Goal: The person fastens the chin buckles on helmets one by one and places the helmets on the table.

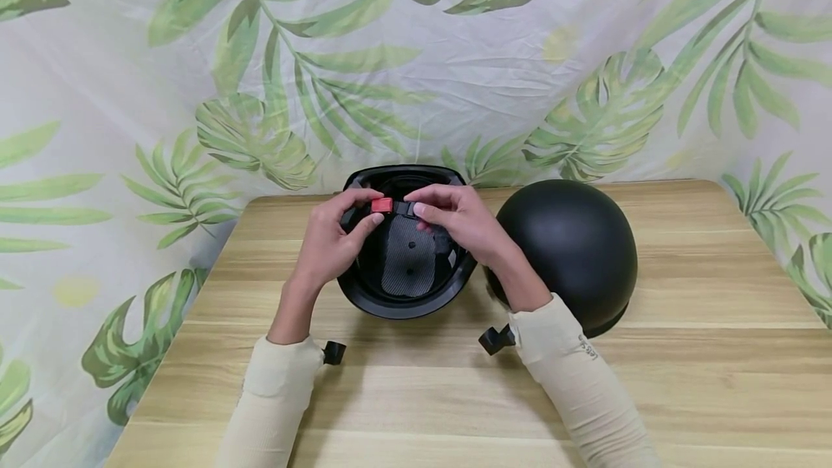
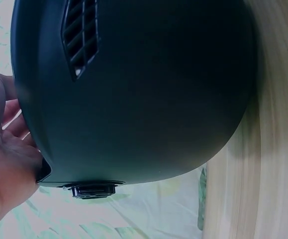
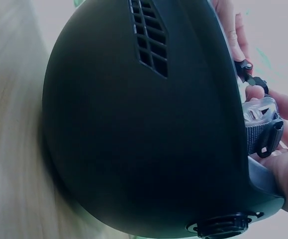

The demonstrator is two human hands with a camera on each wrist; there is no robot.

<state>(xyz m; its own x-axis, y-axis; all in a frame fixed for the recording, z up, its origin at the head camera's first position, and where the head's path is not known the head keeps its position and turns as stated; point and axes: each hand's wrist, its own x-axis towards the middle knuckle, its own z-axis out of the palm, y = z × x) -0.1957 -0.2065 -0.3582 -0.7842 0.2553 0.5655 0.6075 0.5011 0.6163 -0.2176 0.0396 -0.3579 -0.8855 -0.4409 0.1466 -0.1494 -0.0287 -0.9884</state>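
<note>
An upturned black helmet (image 1: 408,305) rests on its crown with its opening facing up, a grey textured pad (image 1: 408,255) showing inside. Over the opening, my left hand (image 1: 334,237) pinches the red part of a strap buckle (image 1: 382,205) between thumb and index finger. Opposite it, the black part of the buckle (image 1: 404,209) is pinched by my right hand (image 1: 464,219). The two parts meet end to end in the head view. In the right wrist view, a webbing strap (image 3: 255,139) with a clear plastic piece hangs by the helmet rim. The left wrist view hides the left fingertips behind the shell.
Right beside the upturned helmet, a second black helmet (image 1: 572,251) stands dome up, close under my right forearm. Both are on a wooden table (image 1: 416,396). A leaf-patterned cloth (image 1: 487,78) hangs behind the table's back edge.
</note>
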